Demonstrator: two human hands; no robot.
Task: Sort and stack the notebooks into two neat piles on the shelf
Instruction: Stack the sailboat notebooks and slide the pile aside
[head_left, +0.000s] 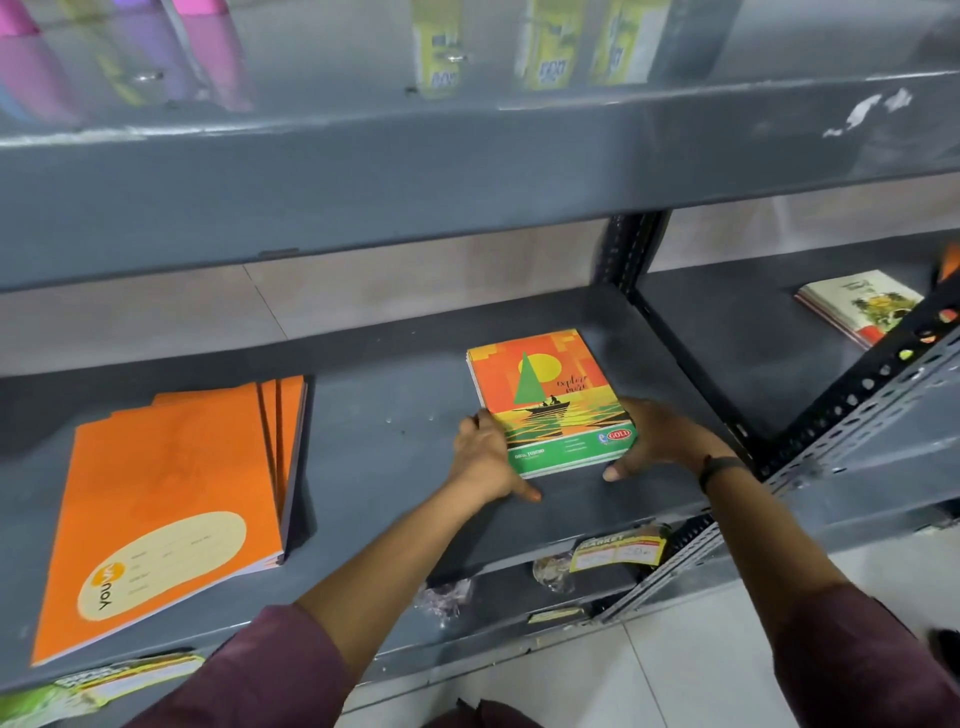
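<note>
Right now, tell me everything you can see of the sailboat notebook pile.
The sailboat notebook pile is a small stack of paper notebooks lying flat on the grey shelf. The top cover shows a green sail, a yellow sun, an orange sky and a green bottom band. The left hand and right hand clasp its near corners.

On the shelf (395, 415), the fanned notebook pile (166, 499) lies left; the sailboat pile (550, 400) right, between left hand (485, 457) and right hand (660, 436).

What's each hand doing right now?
Left hand: gripping the left edge of the sailboat notebooks.
Right hand: gripping their right edge.
</note>
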